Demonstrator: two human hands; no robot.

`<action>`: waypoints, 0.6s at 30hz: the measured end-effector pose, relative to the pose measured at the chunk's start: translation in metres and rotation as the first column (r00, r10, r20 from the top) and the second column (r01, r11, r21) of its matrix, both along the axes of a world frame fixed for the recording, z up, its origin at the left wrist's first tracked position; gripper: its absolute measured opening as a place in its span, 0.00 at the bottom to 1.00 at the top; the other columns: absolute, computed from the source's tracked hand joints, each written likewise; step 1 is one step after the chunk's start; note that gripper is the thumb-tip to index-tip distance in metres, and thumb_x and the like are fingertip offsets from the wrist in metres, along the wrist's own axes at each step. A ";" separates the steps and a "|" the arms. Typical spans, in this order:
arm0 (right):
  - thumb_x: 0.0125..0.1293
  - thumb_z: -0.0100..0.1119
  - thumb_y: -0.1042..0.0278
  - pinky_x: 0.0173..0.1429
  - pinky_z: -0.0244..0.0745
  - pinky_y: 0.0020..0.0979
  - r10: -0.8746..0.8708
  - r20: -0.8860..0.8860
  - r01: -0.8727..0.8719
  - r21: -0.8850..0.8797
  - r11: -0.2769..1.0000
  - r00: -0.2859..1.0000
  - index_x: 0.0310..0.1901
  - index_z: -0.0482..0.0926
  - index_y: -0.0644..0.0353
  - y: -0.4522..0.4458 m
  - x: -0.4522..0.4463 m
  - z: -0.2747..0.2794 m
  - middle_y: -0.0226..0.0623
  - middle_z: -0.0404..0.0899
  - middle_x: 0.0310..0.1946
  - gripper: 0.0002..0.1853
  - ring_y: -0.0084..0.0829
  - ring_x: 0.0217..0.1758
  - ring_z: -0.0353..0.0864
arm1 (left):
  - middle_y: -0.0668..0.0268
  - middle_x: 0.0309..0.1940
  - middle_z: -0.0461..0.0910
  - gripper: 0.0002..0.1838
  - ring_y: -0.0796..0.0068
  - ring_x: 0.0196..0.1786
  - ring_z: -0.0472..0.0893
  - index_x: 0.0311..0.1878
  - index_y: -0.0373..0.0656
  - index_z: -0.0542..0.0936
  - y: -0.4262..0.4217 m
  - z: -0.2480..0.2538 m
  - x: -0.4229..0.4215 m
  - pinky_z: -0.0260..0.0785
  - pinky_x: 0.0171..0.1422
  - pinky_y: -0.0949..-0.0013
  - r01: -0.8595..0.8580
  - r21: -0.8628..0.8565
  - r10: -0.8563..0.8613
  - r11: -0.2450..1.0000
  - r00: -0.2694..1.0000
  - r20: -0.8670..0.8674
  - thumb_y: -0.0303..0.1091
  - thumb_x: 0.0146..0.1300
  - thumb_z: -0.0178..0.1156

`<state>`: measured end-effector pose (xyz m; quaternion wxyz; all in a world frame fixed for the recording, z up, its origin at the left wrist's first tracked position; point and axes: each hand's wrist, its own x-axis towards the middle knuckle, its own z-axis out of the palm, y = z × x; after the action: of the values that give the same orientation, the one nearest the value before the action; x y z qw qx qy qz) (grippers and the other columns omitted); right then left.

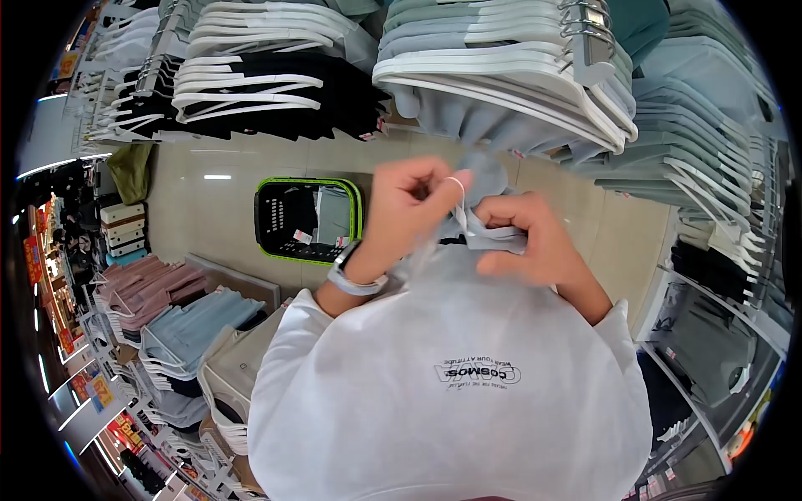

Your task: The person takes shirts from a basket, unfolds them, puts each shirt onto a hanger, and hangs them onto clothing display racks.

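Grey cloth (497, 243) sits between the hands, against the right one; the left hand (416, 202), watch (355, 280) at its wrist, angles inward, curled, a thin white strip (458, 190) across its thumb, its exact grip too blurred to tell; the right hand (535, 238) bends in, fingers curled round the cloth.

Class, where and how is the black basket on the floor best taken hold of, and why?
Probably by the green rim, from above, gripped on two opposite sides. The black basket stands on the floor with its opening upward, so that raised edge lies exposed around the contents.
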<state>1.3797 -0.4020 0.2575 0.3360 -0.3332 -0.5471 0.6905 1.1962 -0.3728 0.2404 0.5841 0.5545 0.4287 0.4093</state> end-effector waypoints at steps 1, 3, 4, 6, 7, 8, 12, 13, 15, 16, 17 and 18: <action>0.56 0.63 0.66 0.30 0.59 0.21 -0.037 0.133 0.020 0.131 0.991 0.990 0.29 0.74 0.65 -0.001 -0.003 0.006 0.28 0.69 0.21 0.11 0.17 0.25 0.64 | 0.79 0.14 0.64 0.13 0.93 0.19 0.58 0.18 0.39 0.71 -0.001 0.000 0.010 0.46 0.21 0.80 -0.043 0.007 0.042 0.999 0.998 0.048 0.25 0.57 0.60; 0.54 0.64 0.66 0.29 0.59 0.21 -0.094 0.261 0.025 0.256 0.966 0.961 0.29 0.74 0.66 -0.003 -0.011 0.005 0.31 0.70 0.20 0.12 0.20 0.23 0.64 | 0.79 0.14 0.64 0.12 0.93 0.20 0.57 0.19 0.39 0.71 0.002 0.001 0.020 0.46 0.21 0.82 -0.051 0.100 0.048 0.994 0.998 0.030 0.24 0.57 0.59; 0.55 0.63 0.67 0.27 0.59 0.23 -0.176 0.244 0.099 0.297 0.950 0.954 0.28 0.74 0.66 -0.004 -0.015 0.001 0.33 0.69 0.18 0.11 0.24 0.20 0.63 | 0.79 0.14 0.64 0.12 0.93 0.19 0.57 0.20 0.39 0.71 0.007 0.000 0.024 0.46 0.21 0.82 -0.026 0.141 0.026 0.990 1.000 0.002 0.25 0.58 0.59; 0.55 0.62 0.68 0.25 0.58 0.24 -0.250 0.229 0.166 0.332 0.928 0.941 0.27 0.73 0.66 -0.006 -0.017 -0.002 0.34 0.69 0.16 0.11 0.28 0.17 0.62 | 0.79 0.14 0.64 0.11 0.93 0.19 0.57 0.21 0.39 0.72 0.011 0.003 0.025 0.46 0.21 0.83 -0.005 0.176 0.009 0.984 1.000 -0.022 0.25 0.58 0.59; 0.55 0.61 0.69 0.23 0.58 0.26 -0.231 0.298 0.131 0.322 0.938 0.926 0.27 0.74 0.66 -0.005 -0.014 -0.002 0.34 0.69 0.14 0.10 0.31 0.15 0.62 | 0.77 0.18 0.66 0.07 0.91 0.21 0.60 0.26 0.39 0.73 0.014 0.007 0.023 0.50 0.24 0.82 0.148 0.062 -0.145 0.987 0.988 -0.051 0.27 0.58 0.60; 0.56 0.60 0.70 0.21 0.57 0.27 -0.211 0.364 0.095 0.311 0.946 0.907 0.26 0.74 0.66 -0.004 -0.010 -0.001 0.35 0.69 0.12 0.08 0.34 0.13 0.62 | 0.76 0.21 0.68 0.05 0.90 0.24 0.63 0.31 0.39 0.74 0.017 0.010 0.019 0.54 0.26 0.82 0.293 -0.054 -0.296 0.955 0.953 -0.064 0.28 0.57 0.60; 0.56 0.59 0.72 0.18 0.54 0.28 -0.154 0.351 0.041 0.309 0.950 0.924 0.25 0.76 0.65 -0.001 0.025 -0.001 0.33 0.67 0.09 0.06 0.31 0.09 0.63 | 0.68 0.39 0.71 0.27 0.79 0.45 0.70 0.54 0.39 0.67 0.034 -0.002 -0.014 0.61 0.50 0.74 0.641 -0.212 -0.479 0.738 0.718 0.505 0.32 0.50 0.64; 0.55 0.60 0.74 0.19 0.55 0.27 -0.142 0.252 0.068 0.282 0.957 0.957 0.25 0.77 0.65 -0.002 0.037 -0.004 0.33 0.69 0.11 0.05 0.27 0.11 0.65 | 0.68 0.39 0.71 0.27 0.79 0.45 0.70 0.54 0.39 0.67 0.035 -0.014 -0.014 0.61 0.50 0.74 0.645 -0.211 -0.484 0.734 0.715 0.505 0.32 0.50 0.64; 0.55 0.60 0.75 0.20 0.56 0.26 -0.134 0.152 0.094 0.247 0.964 0.979 0.26 0.77 0.65 -0.005 0.042 -0.005 0.33 0.72 0.13 0.04 0.23 0.13 0.67 | 0.66 0.42 0.73 0.29 0.75 0.46 0.72 0.54 0.39 0.68 0.034 -0.036 -0.013 0.63 0.53 0.71 0.361 0.090 -0.365 0.928 0.930 0.038 0.32 0.47 0.65; 0.53 0.60 0.77 0.21 0.56 0.25 -0.261 0.007 0.254 0.209 0.944 0.965 0.25 0.77 0.66 -0.008 0.040 -0.004 0.32 0.73 0.15 0.03 0.20 0.16 0.67 | 0.63 0.47 0.74 0.33 0.72 0.50 0.72 0.57 0.40 0.67 0.030 -0.043 -0.005 0.63 0.56 0.69 0.361 0.235 -0.347 0.903 0.933 -0.099 0.31 0.44 0.66; 0.52 0.61 0.79 0.22 0.56 0.24 -0.383 -0.131 0.399 0.148 0.905 0.915 0.25 0.77 0.66 -0.012 0.039 -0.002 0.31 0.74 0.17 0.03 0.18 0.18 0.68 | 0.63 0.47 0.74 0.33 0.72 0.50 0.72 0.57 0.40 0.67 0.027 -0.047 0.006 0.63 0.56 0.69 0.356 0.230 -0.343 0.906 0.934 -0.095 0.31 0.44 0.66; 0.48 0.63 0.78 0.25 0.57 0.23 -0.407 -0.184 0.420 0.038 0.907 0.895 0.25 0.77 0.67 -0.014 0.041 -0.001 0.32 0.76 0.21 0.05 0.18 0.22 0.69 | 0.62 0.47 0.75 0.33 0.72 0.50 0.74 0.57 0.40 0.67 0.024 -0.050 0.017 0.64 0.55 0.69 0.471 0.202 -0.463 0.859 0.882 -0.088 0.30 0.44 0.66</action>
<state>1.4208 -0.4165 0.2567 0.5335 -0.3682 -0.4590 0.6076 1.2132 -0.3490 0.1902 0.5935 0.7098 0.2448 0.2899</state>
